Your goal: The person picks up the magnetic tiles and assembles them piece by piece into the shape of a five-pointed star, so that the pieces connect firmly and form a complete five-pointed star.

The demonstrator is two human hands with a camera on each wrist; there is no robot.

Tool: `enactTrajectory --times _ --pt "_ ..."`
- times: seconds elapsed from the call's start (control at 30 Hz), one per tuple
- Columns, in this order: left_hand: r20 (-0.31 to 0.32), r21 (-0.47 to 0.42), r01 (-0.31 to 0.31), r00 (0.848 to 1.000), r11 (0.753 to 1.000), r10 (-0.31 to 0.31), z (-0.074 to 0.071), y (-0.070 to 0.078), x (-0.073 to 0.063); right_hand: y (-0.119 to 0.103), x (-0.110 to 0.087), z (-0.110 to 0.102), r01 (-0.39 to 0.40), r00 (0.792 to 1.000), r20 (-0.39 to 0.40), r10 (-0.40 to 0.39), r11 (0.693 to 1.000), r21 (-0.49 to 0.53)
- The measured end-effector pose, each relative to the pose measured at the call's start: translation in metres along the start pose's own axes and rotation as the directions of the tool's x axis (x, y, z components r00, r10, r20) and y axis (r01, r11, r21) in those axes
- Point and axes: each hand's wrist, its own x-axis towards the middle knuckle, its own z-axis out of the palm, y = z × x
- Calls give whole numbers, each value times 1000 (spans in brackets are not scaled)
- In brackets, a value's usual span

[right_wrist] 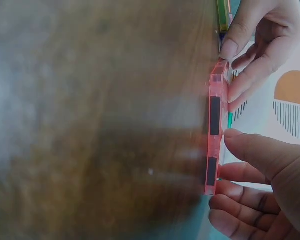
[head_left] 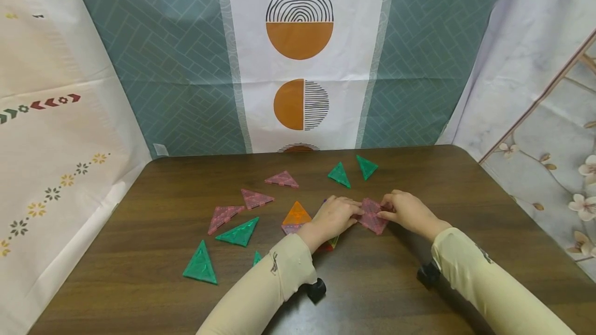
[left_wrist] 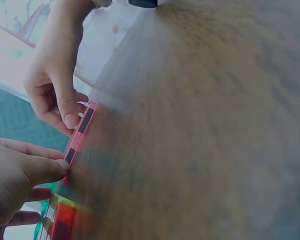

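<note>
Flat on the table between both hands is a pink translucent magnetic tile piece (head_left: 371, 216), with black magnet strips along its edge in the right wrist view. My left hand (head_left: 336, 213) pinches its left side with thumb and fingers. From the opposite side, my right hand (head_left: 410, 213) grips the right edge, thumb nearest the camera. Partly covered by the left hand and wrist lies a multicoloured group of tiles: an orange triangle (head_left: 296, 214), a purple tile (head_left: 291, 228) and a red one (left_wrist: 64, 222) show at its edges.
Left of the hands lie loose pink triangles (head_left: 224, 217) and green triangles (head_left: 200, 264), one green tile (head_left: 257, 258) partly behind the left sleeve. Two more green triangles (head_left: 340, 174) lie toward the back. The brown table (head_left: 153, 206) meets patterned cloth at its back and sides.
</note>
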Motion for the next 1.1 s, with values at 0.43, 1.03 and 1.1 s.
enactTrajectory --times 0.43,1.03,1.1 --pt "28 -18 -2 1000 1000 2 -17 -7 -3 1 5 -12 15 1000 28 -15 1000 19" --pt "-127 -258 294 934 920 -334 -18 -51 23 32 58 -21 -65 998 4 64 991 115" --pt "-129 -278 313 925 908 -359 -16 -53 26 35 63 -19 -75 997 6 75 990 123"
